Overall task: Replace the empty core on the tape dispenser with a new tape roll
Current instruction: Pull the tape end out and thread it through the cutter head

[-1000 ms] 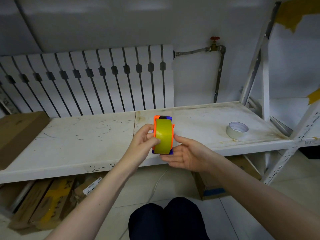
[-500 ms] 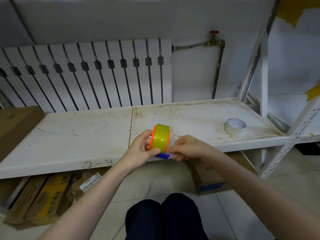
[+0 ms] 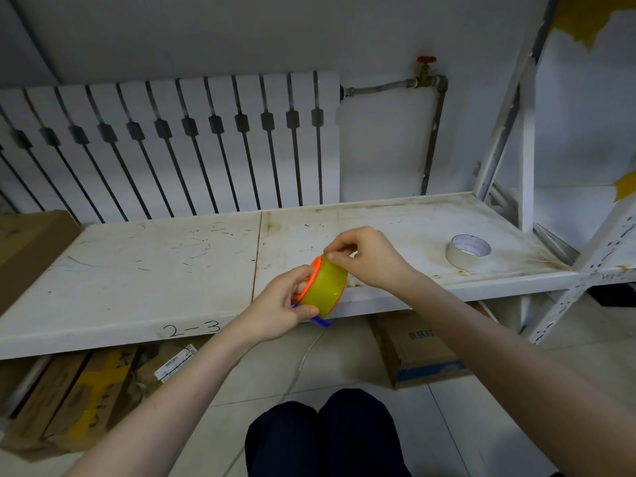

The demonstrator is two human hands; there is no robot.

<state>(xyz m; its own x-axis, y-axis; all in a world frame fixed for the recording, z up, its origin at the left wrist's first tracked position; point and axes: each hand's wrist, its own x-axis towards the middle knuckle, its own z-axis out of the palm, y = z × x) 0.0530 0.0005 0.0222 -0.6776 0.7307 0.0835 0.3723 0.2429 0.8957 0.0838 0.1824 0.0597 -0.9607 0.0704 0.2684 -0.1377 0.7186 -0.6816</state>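
An orange tape dispenser with a blue part at its bottom carries a yellow tape roll. I hold it in the air just in front of the white shelf. My left hand grips the dispenser from the left side. My right hand is above and to the right, its fingertips pinched at the top edge of the yellow roll. A second, whitish tape roll or core lies flat on the shelf at the right.
The shelf front is marked "2-3". A white radiator and a pipe with a red valve stand behind. Cardboard boxes sit on the floor under the shelf; another box rests at the shelf's left. My knees are below.
My right hand has moved from under and beside the dispenser up to the top of the yellow roll. The dispenser has tilted and sits a little lower in my left hand.
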